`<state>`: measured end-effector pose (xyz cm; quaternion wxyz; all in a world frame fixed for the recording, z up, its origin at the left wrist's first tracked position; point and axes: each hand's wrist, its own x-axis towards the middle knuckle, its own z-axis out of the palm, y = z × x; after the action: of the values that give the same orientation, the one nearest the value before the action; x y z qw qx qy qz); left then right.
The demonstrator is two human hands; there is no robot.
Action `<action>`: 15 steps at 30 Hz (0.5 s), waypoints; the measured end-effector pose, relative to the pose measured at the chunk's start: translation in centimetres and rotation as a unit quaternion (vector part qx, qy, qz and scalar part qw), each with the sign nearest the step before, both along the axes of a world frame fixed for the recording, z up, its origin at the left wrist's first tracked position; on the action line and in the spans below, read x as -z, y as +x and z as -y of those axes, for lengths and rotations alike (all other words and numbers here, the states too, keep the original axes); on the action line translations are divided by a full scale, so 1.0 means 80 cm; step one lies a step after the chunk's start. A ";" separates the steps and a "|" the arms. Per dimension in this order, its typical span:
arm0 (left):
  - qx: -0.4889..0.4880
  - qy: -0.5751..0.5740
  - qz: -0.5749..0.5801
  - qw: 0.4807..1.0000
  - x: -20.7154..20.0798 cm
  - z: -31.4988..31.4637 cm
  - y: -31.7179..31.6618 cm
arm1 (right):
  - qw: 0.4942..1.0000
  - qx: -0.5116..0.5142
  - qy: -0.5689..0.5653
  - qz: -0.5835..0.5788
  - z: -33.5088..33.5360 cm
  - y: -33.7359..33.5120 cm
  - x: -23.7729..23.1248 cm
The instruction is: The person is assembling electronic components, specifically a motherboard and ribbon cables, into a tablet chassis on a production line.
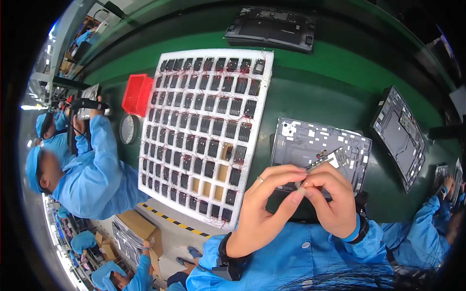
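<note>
My left hand (pixel 264 208), with a ring on one finger, and my right hand (pixel 335 201) meet fingertip to fingertip at the near edge of a dark grey device housing (pixel 310 138). Thumbs and forefingers of both are pinched together around something small and pale that I cannot make out. The housing lies flat on the green table, partly covered by my hands. A narrow circuit board (pixel 340 158) rests on it just beyond my fingers. To the left lies a white foam tray (pixel 267 70) with rows of black parts with thin red wires; several of its pockets hold none.
Beyond the tray's left edge are a red bin (pixel 137 95) and a round mesh dish (pixel 128 129). More dark housings lie at the back (pixel 272 31) and at the right (pixel 400 138). A co-worker in blue (pixel 97 182) sits at the left; another person's sleeve (pixel 420 233) shows at the right.
</note>
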<state>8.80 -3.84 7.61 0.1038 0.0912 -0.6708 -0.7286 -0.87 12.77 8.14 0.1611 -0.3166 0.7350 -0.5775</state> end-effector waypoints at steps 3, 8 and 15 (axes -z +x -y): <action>0.007 -0.049 -0.021 0.999 -0.003 -0.001 -0.004 | 0.999 0.005 0.011 -0.043 -0.002 0.001 -0.002; 0.016 -0.036 -0.037 0.999 0.003 -0.005 -0.009 | 0.998 0.009 0.018 -0.068 -0.013 -0.003 -0.001; 0.016 0.118 0.092 0.989 0.006 0.000 -0.010 | 0.999 0.052 -0.001 0.014 -0.041 -0.027 0.004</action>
<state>8.00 -3.83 7.17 0.0190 0.1585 -0.5885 -0.7926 -3.00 16.05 7.85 0.1413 -0.2702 0.7477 -0.5899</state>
